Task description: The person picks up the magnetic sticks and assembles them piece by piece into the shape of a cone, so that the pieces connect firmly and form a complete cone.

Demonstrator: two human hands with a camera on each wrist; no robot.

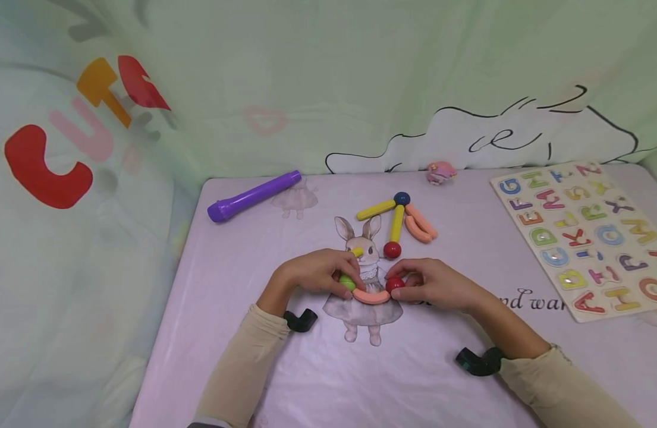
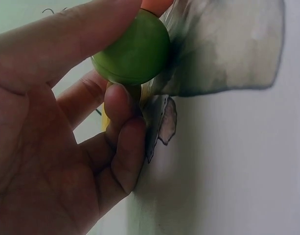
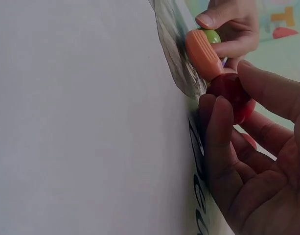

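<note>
Head view had the left hand (image 1: pixel 323 270) pinching a green ball (image 1: pixel 347 282) and the right hand (image 1: pixel 437 284) a red ball (image 1: pixel 395 285), curved orange stick (image 1: pixel 372 297) already bridging them on the rabbit print (image 1: pixel 362 315), blue-ball bunch (image 1: pixel 401 198) beyond apparently not hooked up yet.

Green ball (image 1: pixel 347 282), red ball (image 1: pixel 395 285), peach curved stick (image 1: pixel 371 298) — straight sticks (image 1: pixel 396 224) show yellow, microphone (image 1: pixel 255 196) purple — tablecloth (image 1: pixel 360 386) lilac, rabbit print (image 1: pixel 341 310) grey-brown.

Left sleeve (image 1: pixel 242 362) and right sleeve (image 1: pixel 560 383) are plain beige, visibly creased; a black, elbow-shaped fitting (image 1: pixel 302 321) protrudes beside each.
</note>
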